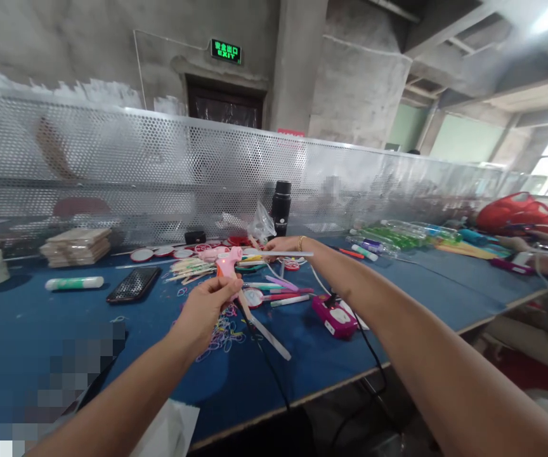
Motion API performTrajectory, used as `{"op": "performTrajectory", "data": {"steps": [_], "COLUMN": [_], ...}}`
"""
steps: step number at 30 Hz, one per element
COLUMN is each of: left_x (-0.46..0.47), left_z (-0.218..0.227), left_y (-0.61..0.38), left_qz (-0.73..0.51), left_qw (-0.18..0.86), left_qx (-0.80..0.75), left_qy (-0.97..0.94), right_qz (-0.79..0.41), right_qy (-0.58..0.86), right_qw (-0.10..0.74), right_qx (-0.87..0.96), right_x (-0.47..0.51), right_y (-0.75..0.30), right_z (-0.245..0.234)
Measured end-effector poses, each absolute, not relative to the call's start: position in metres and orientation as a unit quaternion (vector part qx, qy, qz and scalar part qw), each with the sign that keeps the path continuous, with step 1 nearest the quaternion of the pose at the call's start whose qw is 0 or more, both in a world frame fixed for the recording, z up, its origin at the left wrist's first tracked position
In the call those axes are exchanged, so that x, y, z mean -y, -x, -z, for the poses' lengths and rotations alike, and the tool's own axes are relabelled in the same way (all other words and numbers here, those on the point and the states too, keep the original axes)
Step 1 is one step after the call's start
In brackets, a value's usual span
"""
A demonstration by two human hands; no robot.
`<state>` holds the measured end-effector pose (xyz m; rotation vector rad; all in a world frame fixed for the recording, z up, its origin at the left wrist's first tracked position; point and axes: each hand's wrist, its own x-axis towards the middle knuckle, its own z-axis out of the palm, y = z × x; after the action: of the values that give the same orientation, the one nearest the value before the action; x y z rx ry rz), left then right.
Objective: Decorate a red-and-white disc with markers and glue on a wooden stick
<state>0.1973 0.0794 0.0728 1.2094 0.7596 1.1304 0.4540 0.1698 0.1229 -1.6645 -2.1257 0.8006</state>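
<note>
My left hand [206, 309] is closed around the handle of a pink glue gun [229, 263], held a little above the blue table [40, 330], its black cord trailing down toward the front edge. My right hand [281, 244] reaches farther across the table and is closed on a long white stick [287, 254] that lies level, pointing right. Its near end sits by the gun's rear. Under the hands lie a pile of wooden sticks [191, 268] and loose coloured rubber bands [224, 333].
A black phone [134, 284], a white tube [74, 283], a stack of flat packs [77, 246], round red-rimmed lids [141, 254], a black flask [281, 208], a pink device [334, 315] and coloured markers lie about. A perforated metal screen [112, 171] backs the table. Another person's arms [540, 254] rest at right.
</note>
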Motion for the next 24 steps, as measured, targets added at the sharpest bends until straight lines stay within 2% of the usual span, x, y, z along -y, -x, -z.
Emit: {"op": "performTrajectory", "data": {"steps": [8, 15, 19, 24], "left_x": [-0.077, -0.079, -0.079, -0.078], "left_z": [-0.076, -0.073, -0.074, -0.072], "left_y": [-0.197, -0.197, -0.197, -0.196], "left_qz": [-0.494, -0.493, -0.496, -0.477], "left_qw": [0.615, 0.614, 0.613, 0.617], "left_qx": [-0.322, -0.321, -0.325, -0.327], "left_qy": [-0.523, -0.527, -0.522, -0.534], "right_qz": [-0.363, -0.371, -0.327, -0.199], "right_qy": [0.574, 0.561, 0.590, 0.664], "right_qw": [0.228, 0.248, 0.219, 0.169], "right_qx": [0.698, 0.697, 0.705, 0.700], "right_x": [-0.192, -0.196, -0.201, -0.218], "right_y": [-0.471, -0.469, -0.469, -0.469], "right_z": [-0.095, -0.095, -0.096, -0.098]}}
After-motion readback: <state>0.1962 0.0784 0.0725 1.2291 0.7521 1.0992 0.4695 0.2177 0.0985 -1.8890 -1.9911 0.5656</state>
